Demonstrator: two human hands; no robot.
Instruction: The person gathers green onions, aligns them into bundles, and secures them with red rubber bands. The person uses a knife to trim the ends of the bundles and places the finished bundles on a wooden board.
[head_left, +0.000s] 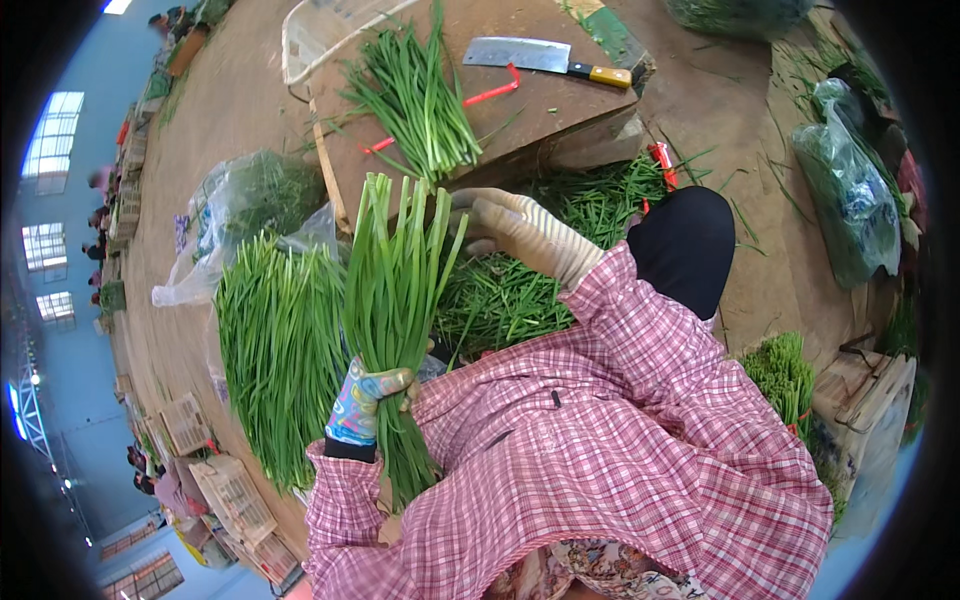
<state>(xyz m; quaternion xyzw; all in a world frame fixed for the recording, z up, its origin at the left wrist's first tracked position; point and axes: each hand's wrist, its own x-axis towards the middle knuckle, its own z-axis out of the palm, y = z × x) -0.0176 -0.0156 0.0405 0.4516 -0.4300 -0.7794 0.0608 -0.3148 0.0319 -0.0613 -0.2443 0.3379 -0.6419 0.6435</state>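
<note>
My left hand, in a colourful patterned glove, grips a bunch of garlic chives around its lower part. The bunch's pale cut ends point away from me, and its leaf tips hang towards my lap. Beside the upper stems is my right hand, in a beige striped glove, thumb and fingers apart. Its blurred fingertips come close to the stems; whether they touch cannot be told. A larger pile of chives lies to the left of the held bunch. Ahead, a smaller bunch rests across red ties on a wooden board.
A cleaver lies on the board, near a white plastic basket. Loose trimmings heap below the board by my knee. Plastic bags of greens stand left and right. Upright bundled greens are at right. Other people sit far left.
</note>
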